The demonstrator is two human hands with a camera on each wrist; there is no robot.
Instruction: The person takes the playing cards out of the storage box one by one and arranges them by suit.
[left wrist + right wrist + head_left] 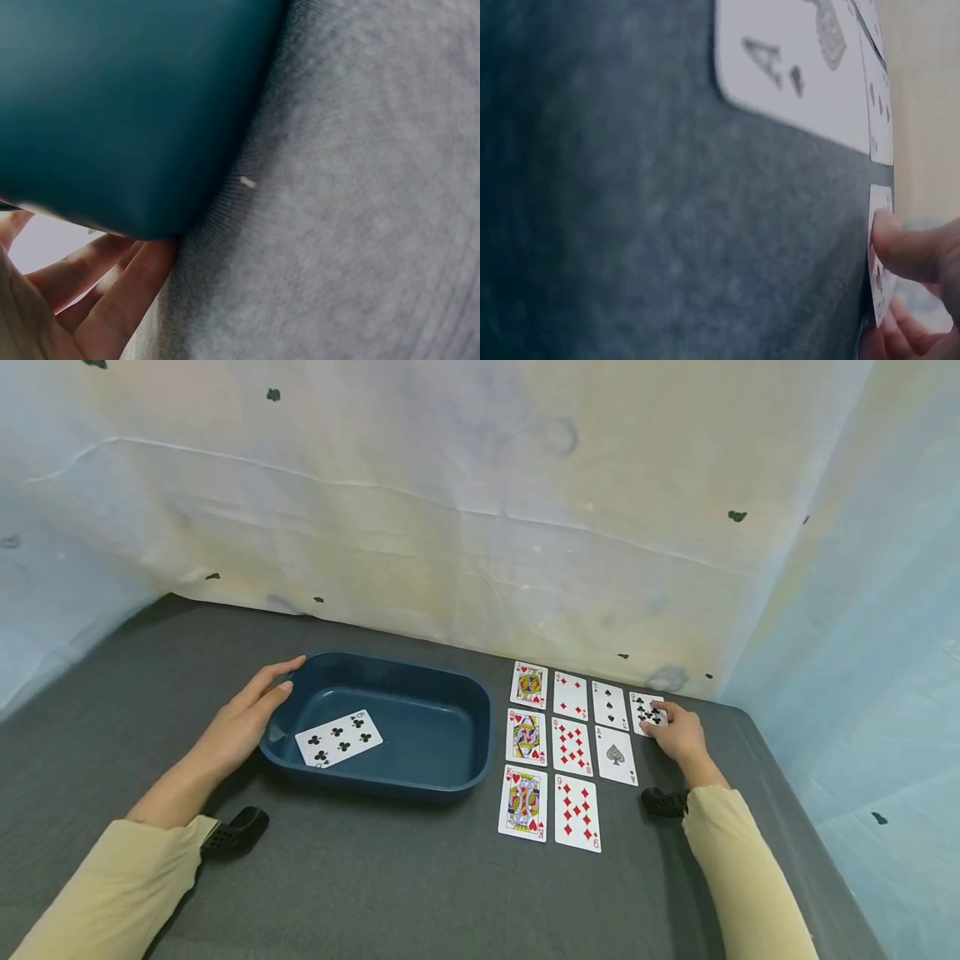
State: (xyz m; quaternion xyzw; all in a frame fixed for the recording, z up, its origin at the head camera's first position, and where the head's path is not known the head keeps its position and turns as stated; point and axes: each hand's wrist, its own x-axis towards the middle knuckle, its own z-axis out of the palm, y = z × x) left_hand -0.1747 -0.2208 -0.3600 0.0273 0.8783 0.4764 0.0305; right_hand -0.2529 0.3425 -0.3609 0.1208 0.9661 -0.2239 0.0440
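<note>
In the head view my left hand rests against the left end of a dark blue plastic bin, its fingers fairly straight along the outer wall. The left wrist view shows those fingers touching the bin's outer corner. A clubs playing card lies face up inside the bin. At the far right, my right hand pinches another clubs card at the end of the top row. In the right wrist view the thumb lies on that card's face, with other fingers beyond its edge.
Face-up cards lie in rows between bin and right hand, among them a king of hearts, a diamonds card and an ace of spades. A pale sheet hangs behind the grey tabletop.
</note>
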